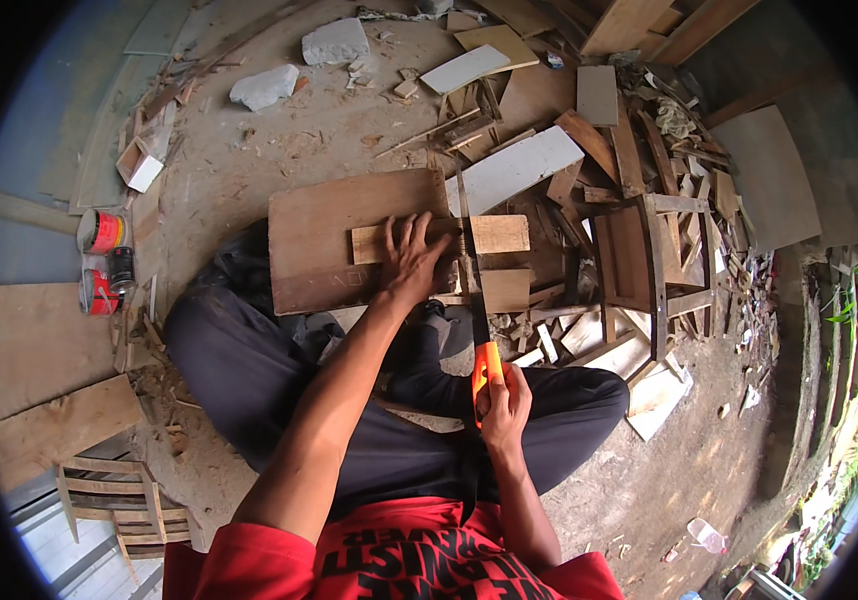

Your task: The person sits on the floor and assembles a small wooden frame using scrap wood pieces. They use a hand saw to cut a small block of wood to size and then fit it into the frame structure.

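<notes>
My right hand (507,408) grips the orange handle of a handsaw (486,368) above my crossed legs. Its long dark blade points away from me and crosses a short wooden board (501,234), with teeth I cannot make out clearly. My left hand (413,256) lies on that board with fingers spread, just left of the blade, pressing it against a larger brown wooden panel (311,215). The board's right end sticks out past the panel's edge. A second wood piece (507,290) lies nearer me, on the right side of the blade, partly hidden by it.
Scrap boards and offcuts (559,190) are heaped to the right, beside a dark wooden frame (657,260). White broken blocks (337,42) lie at the far side. Several cans (102,232) stand at the left. A slatted wooden piece (124,500) rests at the lower left.
</notes>
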`<state>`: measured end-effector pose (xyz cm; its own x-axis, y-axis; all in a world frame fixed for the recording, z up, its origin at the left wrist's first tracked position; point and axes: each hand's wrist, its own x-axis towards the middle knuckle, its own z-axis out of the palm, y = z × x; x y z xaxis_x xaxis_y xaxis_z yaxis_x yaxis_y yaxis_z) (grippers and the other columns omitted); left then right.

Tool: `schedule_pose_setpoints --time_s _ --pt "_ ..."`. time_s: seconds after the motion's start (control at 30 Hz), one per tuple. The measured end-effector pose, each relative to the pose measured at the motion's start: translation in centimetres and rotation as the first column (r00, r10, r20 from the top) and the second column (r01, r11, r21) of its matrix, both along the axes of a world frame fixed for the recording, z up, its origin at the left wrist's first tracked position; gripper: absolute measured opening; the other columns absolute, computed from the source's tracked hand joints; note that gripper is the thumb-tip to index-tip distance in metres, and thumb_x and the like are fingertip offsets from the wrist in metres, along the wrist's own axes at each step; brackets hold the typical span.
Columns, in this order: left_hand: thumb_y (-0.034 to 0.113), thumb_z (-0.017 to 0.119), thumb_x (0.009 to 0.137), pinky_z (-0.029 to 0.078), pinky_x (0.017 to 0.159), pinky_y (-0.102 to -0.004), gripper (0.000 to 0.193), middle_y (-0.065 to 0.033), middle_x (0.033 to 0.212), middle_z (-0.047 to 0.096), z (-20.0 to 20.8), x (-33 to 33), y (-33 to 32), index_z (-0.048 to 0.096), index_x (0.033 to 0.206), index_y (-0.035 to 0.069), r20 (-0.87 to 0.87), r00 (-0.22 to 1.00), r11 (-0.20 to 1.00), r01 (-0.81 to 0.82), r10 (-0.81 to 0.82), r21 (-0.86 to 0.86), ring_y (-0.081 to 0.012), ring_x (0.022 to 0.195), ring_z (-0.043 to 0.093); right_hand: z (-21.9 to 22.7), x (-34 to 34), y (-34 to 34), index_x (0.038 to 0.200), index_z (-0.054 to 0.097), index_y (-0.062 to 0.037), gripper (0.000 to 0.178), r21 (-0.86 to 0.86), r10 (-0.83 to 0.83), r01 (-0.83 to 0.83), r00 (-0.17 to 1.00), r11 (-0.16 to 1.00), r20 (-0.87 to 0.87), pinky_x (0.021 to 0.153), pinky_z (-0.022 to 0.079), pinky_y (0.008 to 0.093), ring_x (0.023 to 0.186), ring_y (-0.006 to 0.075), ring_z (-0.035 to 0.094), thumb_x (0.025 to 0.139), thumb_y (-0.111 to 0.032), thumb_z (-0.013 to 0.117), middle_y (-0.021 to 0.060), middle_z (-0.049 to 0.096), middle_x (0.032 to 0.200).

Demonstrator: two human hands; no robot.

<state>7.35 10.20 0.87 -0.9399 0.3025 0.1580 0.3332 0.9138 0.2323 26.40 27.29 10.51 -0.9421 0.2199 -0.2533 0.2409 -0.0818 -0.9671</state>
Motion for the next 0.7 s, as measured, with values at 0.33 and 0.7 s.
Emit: schedule_pose_setpoints --time_s 0.33,0.7 --pt "0.043 0.061 0.091 0.007 0.117 -0.0626 0.045 -0.0186 0.148 0.034 0.2 -0.2 0.1 0.063 0.129 0.020 0.019 1.000 0.999 0.005 -0.005 -0.050 -0.0340 0.142 0.029 0.0 2.5 0.5 0.099 0.056 0.0031 0.027 0.097 0.015 -0.017 1.000 0.995 0.023 0.044 0.028 0.0220 0.048 0.0042 0.037 0.102 -0.021 0.046 -0.0025 0.043 0.062" --pt "0.050 0.067 0.083 0.009 0.117 -0.0615 0.056 -0.0184 0.147 0.036 0.7 -0.2 0.2 0.061 0.131 0.020 -0.002 1.000 1.000 -0.005 0.005 0.010 -0.0333 0.141 0.030 0.5 1.2 0.4 0.097 0.057 0.0024 0.024 0.090 0.032 -0.035 0.999 0.995 0.038 0.044 0.026 0.0219 0.047 0.0038 0.036 0.102 -0.018 0.045 -0.0029 0.043 0.060"
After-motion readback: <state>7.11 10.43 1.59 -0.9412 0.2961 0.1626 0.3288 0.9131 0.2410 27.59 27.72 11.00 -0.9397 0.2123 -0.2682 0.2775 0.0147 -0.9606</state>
